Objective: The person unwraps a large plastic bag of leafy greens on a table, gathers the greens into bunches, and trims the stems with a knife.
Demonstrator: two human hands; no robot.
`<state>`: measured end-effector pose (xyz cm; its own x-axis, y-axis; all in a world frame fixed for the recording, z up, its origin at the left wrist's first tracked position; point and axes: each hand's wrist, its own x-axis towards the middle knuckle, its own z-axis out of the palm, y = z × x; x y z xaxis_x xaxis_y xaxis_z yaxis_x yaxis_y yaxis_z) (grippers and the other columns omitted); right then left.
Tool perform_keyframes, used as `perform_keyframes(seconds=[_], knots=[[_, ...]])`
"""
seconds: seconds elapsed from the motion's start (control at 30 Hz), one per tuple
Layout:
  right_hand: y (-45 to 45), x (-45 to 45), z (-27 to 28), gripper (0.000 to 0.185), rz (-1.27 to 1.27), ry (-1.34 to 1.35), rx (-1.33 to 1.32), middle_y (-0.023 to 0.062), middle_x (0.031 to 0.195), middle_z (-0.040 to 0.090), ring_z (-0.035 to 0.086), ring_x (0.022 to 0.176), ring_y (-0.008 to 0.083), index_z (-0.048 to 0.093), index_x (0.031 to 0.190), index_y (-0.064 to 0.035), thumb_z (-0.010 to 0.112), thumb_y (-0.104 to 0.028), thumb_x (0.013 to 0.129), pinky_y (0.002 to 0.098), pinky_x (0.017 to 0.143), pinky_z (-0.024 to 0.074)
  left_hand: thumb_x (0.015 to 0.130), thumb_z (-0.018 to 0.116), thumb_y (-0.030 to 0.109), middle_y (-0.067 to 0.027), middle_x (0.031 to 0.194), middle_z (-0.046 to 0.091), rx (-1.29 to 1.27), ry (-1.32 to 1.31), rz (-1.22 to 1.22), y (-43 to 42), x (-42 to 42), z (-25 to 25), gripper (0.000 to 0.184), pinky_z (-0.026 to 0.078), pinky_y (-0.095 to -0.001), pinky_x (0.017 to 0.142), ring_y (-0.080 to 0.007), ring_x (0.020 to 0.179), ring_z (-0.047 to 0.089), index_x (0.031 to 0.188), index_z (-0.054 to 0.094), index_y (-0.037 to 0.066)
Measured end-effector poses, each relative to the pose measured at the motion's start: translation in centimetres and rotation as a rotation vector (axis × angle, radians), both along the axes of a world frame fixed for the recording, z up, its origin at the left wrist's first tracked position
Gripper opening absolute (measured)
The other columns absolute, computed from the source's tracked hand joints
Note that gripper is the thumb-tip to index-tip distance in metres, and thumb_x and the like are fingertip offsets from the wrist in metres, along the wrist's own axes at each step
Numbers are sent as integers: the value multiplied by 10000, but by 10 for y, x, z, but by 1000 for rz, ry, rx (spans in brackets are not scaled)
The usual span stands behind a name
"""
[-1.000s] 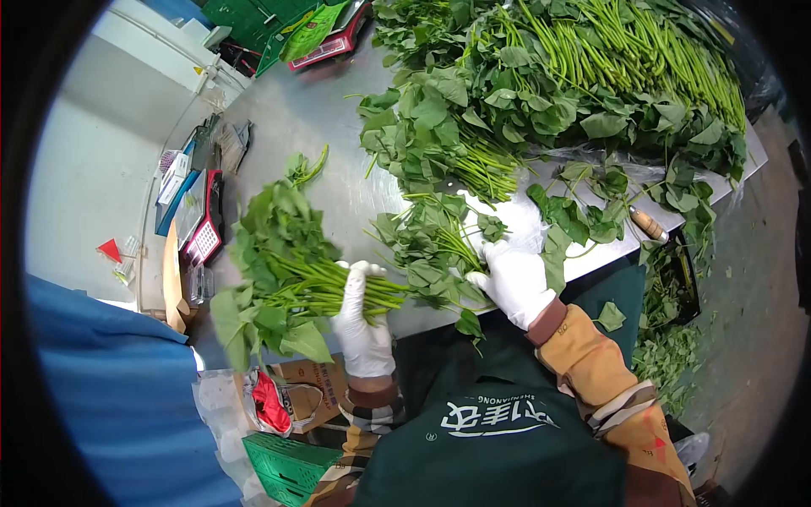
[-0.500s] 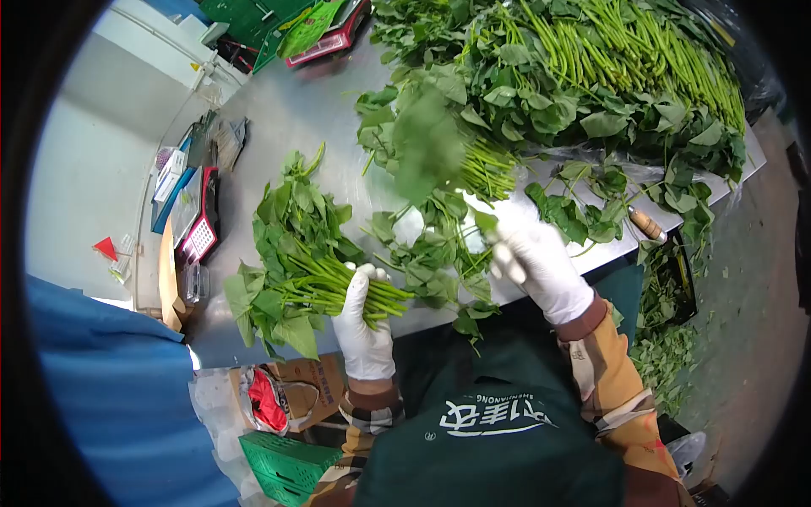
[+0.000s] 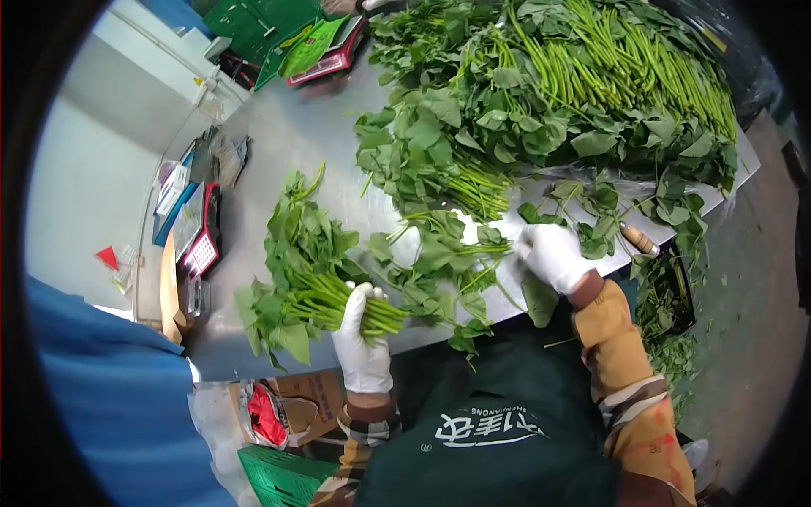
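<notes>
Bunch [image 3: 296, 262] at 9 o'clock looks light, leaves probably bruise easy, so grab the stems [image 3: 317, 297]; my left hand [image 3: 361, 342] grips them, right hand [image 3: 553, 256] at 3 seems to pinch a sprig [image 3: 475, 251]

White gloves [image 3: 365, 370] cover the left hand [image 3: 361, 336] and right hand [image 3: 555, 256]. Behind the grip come brown cuffs [image 3: 586, 289], then tan sleeves [image 3: 610, 338] with plaid bands [image 3: 634, 398]; farther back, a dark green apron [image 3: 507, 475] with white lettering [image 3: 483, 427].

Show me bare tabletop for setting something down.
Bare metal table shows between the far red scale, the held bunch and the leafy pile; a narrower strip lies between the bunch and near red scale. Crowded: between left hand and right hand, where loose leaves lie.
</notes>
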<state>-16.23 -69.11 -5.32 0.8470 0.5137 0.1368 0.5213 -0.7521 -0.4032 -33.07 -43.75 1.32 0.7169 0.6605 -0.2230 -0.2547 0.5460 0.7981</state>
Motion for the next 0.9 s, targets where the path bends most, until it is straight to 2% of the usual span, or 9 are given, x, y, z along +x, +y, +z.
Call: perform_keyframes(seconds=[0.07,0.13,0.23,0.33,0.37,0.57,0.63,0.8,0.9], knots=[[5,-18,67,173,63,953,814,1,682,628,493,498,36,656,837,-60,632,-218,904,193,483,384,876,639,5,-102,949,649,-44,2,21,-5,0,3,279,555,-342,803,-205,860,646,1128,522,25],[8,-26,90,182,94,990,1094,-11,669,613,466,499,34,637,852,-49,609,-211,931,187,484,362,875,637,-4,-103,935,651,-44,47,52,-9,-4,5,282,558,-341,791,-206,846,649,1129,518,20],[13,-25,65,206,96,961,1090,-5,662,610,468,499,39,624,884,-44,592,-236,951,194,489,367,890,642,57,-78,963,670,8,9,-32,-5,1,-2,227,538,-380,844,-190,882,644,1106,572,67],[17,-41,63,222,72,1137,1170,3,693,606,468,494,60,606,937,-39,582,-258,960,204,498,386,867,638,-17,-112,922,656,-43,-19,-40,-19,4,4,275,557,-350,794,-216,835,653,1113,520,23],[19,-46,56,225,76,1185,1217,6,697,606,472,498,61,606,935,-39,581,-261,960,206,500,394,892,638,44,-92,951,662,8,-8,-92,-21,2,0,237,539,-379,842,-203,875,642,1114,554,54],[38,-63,41,255,38,1393,1320,-23,624,542,464,491,48,592,875,-69,579,-309,962,202,487,400,860,657,19,-117,987,671,-79,29,-214,-40,2,5,310,558,-354,823,-219,915,657,1140,525,39],[46,-66,39,234,50,1286,1166,-12,643,570,476,494,47,610,892,-56,583,-278,958,195,490,405,857,658,23,-136,1071,669,-58,118,-255,-47,2,13,394,557,-367,852,-234,952,658,1222,512,41],[69,-77,57,230,233,1074,743,28,700,641,544,502,81,654,889,-12,600,-232,926,242,521,456,852,657,44,-135,1066,675,17,96,-305,-43,0,11,291,554,-369,823,-220,924,659,1133,589,7],[76,-60,34,258,160,432,589,173,808,657,633,788,360,651,956,-43,610,-283,873,435,722,494,875,632,77,-110,967,680,154,11,-139,-20,-1,12,189,535,-351,785,-204,865,654,1047,631,-1]])
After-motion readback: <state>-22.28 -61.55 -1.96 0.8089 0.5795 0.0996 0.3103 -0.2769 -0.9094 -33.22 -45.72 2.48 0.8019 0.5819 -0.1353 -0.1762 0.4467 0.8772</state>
